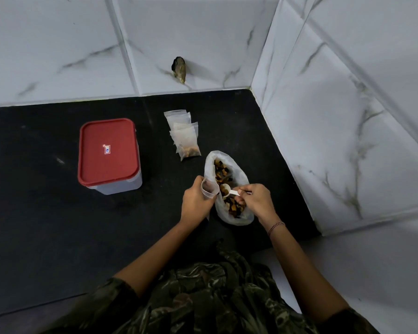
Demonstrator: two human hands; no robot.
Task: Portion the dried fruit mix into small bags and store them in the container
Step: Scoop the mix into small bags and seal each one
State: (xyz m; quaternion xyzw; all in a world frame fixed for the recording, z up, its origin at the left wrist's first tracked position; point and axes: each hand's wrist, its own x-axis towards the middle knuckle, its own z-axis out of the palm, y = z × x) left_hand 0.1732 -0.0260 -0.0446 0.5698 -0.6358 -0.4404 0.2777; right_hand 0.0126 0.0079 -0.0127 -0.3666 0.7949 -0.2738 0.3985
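Black stone countertop (46, 225) under white marble-look wall tiles (58, 44) fills my feed. At the left stands a rectangular translucent plastic container with a red lid (109, 153), closed. To its right, nearer the wall, lies a pile of small clear zip bags (181, 126); the nearest one has some fruit in it. Closer in, I see the left hand (194, 203) gripping an open small clear bag (209, 189), just beside the large white plastic bag of dried fruit mix (240, 179). The right hand (257, 201) pinches a loaded small white plastic scoop (228, 192) over that mix.
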